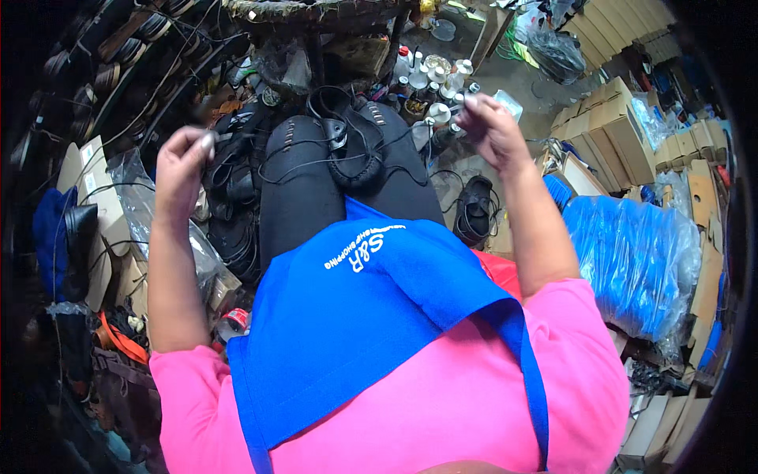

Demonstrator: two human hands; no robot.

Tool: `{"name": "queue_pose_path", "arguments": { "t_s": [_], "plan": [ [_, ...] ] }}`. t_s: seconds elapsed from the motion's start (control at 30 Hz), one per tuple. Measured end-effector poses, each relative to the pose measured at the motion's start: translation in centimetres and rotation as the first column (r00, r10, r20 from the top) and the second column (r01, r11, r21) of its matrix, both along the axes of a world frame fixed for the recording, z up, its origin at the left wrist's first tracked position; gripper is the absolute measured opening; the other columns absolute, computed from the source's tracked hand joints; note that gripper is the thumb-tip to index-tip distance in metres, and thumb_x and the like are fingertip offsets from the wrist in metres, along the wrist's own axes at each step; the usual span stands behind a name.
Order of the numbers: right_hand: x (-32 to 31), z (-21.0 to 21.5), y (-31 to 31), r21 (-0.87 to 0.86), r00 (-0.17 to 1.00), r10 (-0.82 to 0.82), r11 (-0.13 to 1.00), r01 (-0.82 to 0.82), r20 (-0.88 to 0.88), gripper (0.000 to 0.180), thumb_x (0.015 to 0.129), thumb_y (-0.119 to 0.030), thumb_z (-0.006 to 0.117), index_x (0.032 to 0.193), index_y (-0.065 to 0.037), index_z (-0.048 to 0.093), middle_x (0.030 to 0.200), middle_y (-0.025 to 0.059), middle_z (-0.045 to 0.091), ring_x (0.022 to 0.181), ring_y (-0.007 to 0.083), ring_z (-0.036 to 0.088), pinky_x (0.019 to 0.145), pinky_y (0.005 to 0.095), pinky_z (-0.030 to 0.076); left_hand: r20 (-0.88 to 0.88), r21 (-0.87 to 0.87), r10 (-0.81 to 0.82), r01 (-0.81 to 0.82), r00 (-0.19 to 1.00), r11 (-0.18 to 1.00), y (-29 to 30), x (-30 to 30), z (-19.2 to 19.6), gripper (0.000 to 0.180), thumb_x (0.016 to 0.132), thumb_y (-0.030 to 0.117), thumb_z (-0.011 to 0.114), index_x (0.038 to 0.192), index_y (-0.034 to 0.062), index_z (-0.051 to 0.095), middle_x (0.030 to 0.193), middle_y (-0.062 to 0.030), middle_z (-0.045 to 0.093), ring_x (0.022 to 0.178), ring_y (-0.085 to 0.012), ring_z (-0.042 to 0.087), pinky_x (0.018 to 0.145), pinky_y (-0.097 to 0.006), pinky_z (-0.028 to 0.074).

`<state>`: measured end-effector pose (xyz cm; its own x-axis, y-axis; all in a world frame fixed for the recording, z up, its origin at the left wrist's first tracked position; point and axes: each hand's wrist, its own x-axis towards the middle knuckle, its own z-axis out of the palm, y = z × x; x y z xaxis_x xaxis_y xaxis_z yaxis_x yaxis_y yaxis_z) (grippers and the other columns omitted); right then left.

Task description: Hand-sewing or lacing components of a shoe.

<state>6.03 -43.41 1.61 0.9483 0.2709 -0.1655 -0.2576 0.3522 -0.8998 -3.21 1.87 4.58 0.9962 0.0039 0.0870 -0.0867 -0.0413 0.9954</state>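
A black shoe (357, 142) with stitched edge lies on my lap, across my black-trousered knees. Thin black thread (300, 166) runs from it out to both sides. My left hand (181, 170) is raised at the left, fingers pinched on a small metal tool and the thread end. My right hand (489, 126) is raised at the right, fingers pinched on the other thread end. A blue apron (371, 316) covers my pink shirt.
More black shoes (475, 209) lie on the floor beside my knees. Small bottles and jars (430, 79) stand ahead. Cardboard boxes (616, 126) stack at the right, with a blue plastic-wrapped bundle (632, 253). Boxes and bags (103, 197) crowd the left.
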Motion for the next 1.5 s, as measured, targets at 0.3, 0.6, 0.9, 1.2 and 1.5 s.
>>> {"name": "queue_pose_path", "arguments": {
  "t_s": [0.3,0.6,0.9,1.2,1.5],
  "plan": [
    [-3.0,2.9,5.2,-0.284,0.835,0.513,0.845,-0.453,0.196,0.027,0.097,-0.032,0.048,0.095,-0.008,0.060,0.076,0.0026,0.058,0.070,0.0119,0.052,0.068,0.0281,0.043,-0.229,-0.139,-0.411,0.388,0.882,0.911,-6.4,-1.4,4.3,0.023,0.093,0.023,0.054,0.087,0.0005,0.051,0.071,-0.0090,0.055,0.063,-0.0168,0.054,0.059,-0.030,0.046],
    [-7.5,-1.5,-22.2,-0.964,0.966,0.001,-0.065,0.256,0.257,0.027,0.086,-0.014,0.055,0.110,-0.008,0.065,0.111,0.0155,0.064,0.103,0.0270,0.062,0.089,0.0313,0.046,0.439,0.897,0.385,-0.420,0.812,-0.138,23.3,-9.4,9.4,0.022,0.083,0.020,0.062,0.095,0.0014,0.065,0.092,-0.0169,0.063,0.086,-0.0301,0.062,0.077,-0.037,0.047],
    [-4.9,-5.5,-10.9,-0.972,0.672,0.740,0.137,-0.189,-0.026,0.033,0.088,-0.012,0.051,0.120,-0.009,0.060,0.102,0.0198,0.061,0.091,0.0305,0.059,0.081,0.0359,0.047,0.437,0.899,0.223,-0.435,0.872,-0.060,8.7,-3.4,0.6,0.025,0.080,0.013,0.059,0.102,0.0032,0.063,0.103,-0.0174,0.060,0.094,-0.0366,0.058,0.080,-0.043,0.047],
    [-2.6,0.5,3.6,-0.663,0.902,0.410,0.714,-0.225,0.135,0.023,0.084,-0.004,0.056,0.105,-0.002,0.065,0.101,0.0028,0.062,0.093,0.0106,0.054,0.086,0.0257,0.041,0.338,0.941,0.340,-0.310,0.878,-0.137,9.2,-6.6,2.3,0.018,0.081,0.015,0.061,0.098,0.0109,0.063,0.098,-0.0112,0.058,0.084,-0.0337,0.060,0.075,-0.043,0.049],
    [-1.3,-1.7,4.3,-0.568,0.919,0.373,0.787,-0.241,0.127,0.018,0.081,-0.006,0.066,0.098,-0.001,0.067,0.087,0.0011,0.065,0.080,0.0074,0.058,0.074,0.0220,0.046,0.282,0.837,0.371,-0.416,0.885,0.355,7.8,-5.8,-1.1,0.021,0.086,0.010,0.055,0.104,0.0071,0.065,0.093,-0.0138,0.061,0.088,-0.0297,0.059,0.079,-0.034,0.047]
  ]
}}
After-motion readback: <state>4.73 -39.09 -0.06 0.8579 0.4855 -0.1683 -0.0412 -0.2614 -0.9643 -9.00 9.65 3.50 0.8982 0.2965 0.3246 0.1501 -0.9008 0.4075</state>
